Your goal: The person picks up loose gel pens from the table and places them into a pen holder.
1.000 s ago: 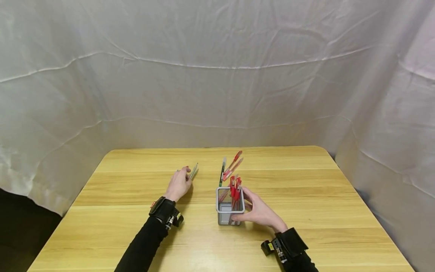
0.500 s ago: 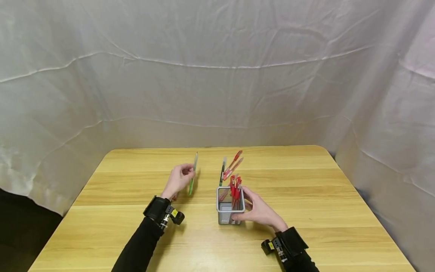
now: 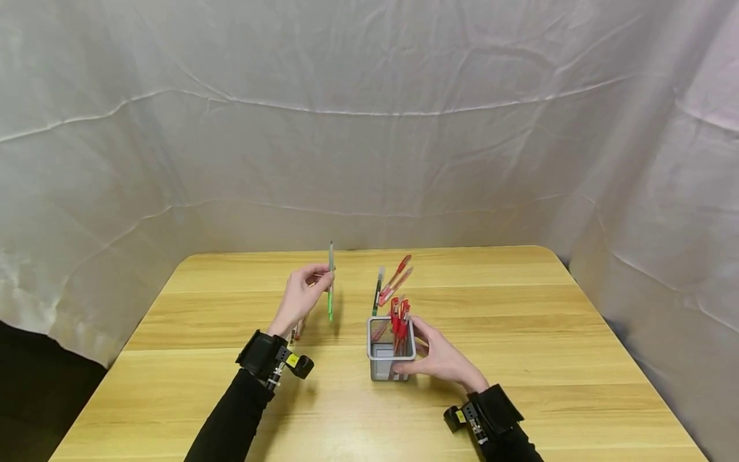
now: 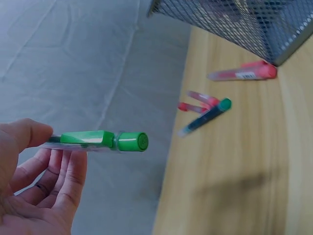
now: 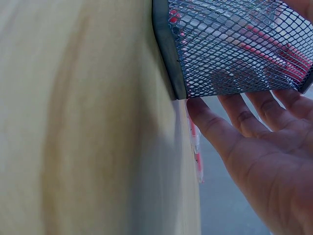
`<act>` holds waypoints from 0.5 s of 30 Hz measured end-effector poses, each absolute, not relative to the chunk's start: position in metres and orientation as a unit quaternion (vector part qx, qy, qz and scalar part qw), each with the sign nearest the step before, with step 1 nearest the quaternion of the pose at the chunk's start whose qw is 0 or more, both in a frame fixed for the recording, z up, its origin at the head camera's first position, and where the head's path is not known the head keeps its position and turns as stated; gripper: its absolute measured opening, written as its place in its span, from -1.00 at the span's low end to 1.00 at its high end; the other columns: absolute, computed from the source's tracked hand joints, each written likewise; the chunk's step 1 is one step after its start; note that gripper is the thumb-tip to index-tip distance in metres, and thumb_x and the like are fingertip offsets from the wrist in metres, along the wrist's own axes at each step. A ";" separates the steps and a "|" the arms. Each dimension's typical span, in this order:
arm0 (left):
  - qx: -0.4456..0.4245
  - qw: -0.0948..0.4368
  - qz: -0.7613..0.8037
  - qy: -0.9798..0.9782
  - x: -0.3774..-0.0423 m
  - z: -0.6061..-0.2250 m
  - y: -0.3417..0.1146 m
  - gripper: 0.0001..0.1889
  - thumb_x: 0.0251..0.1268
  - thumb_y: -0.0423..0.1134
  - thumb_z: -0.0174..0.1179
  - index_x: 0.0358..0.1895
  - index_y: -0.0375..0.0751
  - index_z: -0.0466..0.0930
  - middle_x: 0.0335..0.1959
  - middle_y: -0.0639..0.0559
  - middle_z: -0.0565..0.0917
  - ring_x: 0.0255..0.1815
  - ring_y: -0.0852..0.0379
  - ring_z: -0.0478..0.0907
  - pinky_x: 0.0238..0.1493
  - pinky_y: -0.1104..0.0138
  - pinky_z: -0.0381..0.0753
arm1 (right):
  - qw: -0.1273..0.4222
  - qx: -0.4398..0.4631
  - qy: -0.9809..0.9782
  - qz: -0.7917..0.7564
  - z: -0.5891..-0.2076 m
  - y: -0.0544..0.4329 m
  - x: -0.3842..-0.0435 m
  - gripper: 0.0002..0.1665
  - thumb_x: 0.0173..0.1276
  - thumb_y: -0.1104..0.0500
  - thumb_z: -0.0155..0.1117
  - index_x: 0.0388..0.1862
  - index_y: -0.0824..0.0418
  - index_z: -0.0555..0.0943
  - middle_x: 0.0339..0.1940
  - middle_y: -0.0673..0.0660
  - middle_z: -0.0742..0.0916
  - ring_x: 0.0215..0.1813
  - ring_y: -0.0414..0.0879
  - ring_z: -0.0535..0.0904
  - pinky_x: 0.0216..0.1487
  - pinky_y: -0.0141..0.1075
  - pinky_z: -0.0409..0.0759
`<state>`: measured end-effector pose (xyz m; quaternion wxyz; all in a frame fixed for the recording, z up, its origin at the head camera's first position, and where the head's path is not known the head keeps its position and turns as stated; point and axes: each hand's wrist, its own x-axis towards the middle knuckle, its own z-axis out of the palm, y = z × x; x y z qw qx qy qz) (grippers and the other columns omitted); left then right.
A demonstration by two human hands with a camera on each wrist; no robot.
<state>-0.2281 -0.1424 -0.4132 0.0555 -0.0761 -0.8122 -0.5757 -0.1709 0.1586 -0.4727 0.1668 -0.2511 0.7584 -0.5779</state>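
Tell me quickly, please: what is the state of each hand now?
Left hand: closed, pinching a green pen.
Right hand: closed around the side of the mesh pen cup.

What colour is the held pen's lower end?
The pen's lower end is green, clearest in the left wrist view.

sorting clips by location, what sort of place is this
Probably a makeshift recording booth: pale cloth hangs behind and beside a wood-grain table, and wrist-worn cameras suggest filming.
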 end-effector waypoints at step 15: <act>-0.123 0.097 -0.609 -0.777 -0.209 -0.381 -0.131 -0.73 0.42 -0.31 0.23 0.06 -0.40 0.63 -0.11 -0.28 0.69 -0.21 0.37 0.64 -0.01 0.45 0.71 | 0.165 -0.259 0.757 -0.577 -0.474 0.157 -0.172 0.18 0.17 0.21 0.55 0.63 0.25 0.03 0.57 0.37 0.31 0.58 0.42 0.16 0.49 0.24 0.30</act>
